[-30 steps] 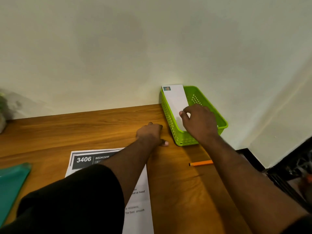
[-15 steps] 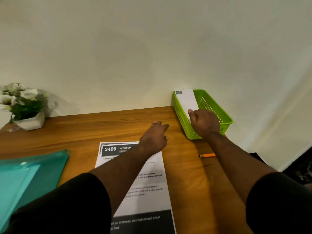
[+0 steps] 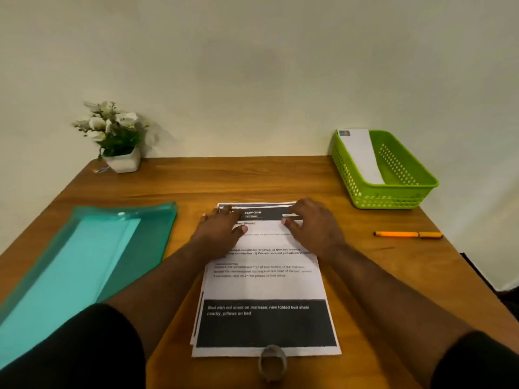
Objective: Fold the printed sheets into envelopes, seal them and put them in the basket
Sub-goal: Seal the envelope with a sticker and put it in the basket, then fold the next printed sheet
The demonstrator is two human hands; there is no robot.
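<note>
White printed sheets (image 3: 264, 276) lay under my left hand (image 3: 222, 231) and right hand (image 3: 311, 226), fingers spread flat near the top edge; I judged folding came next, needing a lifted edge.

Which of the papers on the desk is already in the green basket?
The plain white envelope, leaning inside the green basket. The printed sheets lie flat mid-desk under both hands, and other paper sits in the teal folder.

One green perforated plastic basket (image 3: 393, 196) at two o'clock holds one white sealed paper envelope (image 3: 362, 155). One stack of printed white sheets (image 3: 266, 287) lies at centre, its count unclear. One orange pen (image 3: 407, 235), one teal plastic folder (image 3: 84, 256), one white potted flower plant (image 3: 116, 137), two hands.
</note>
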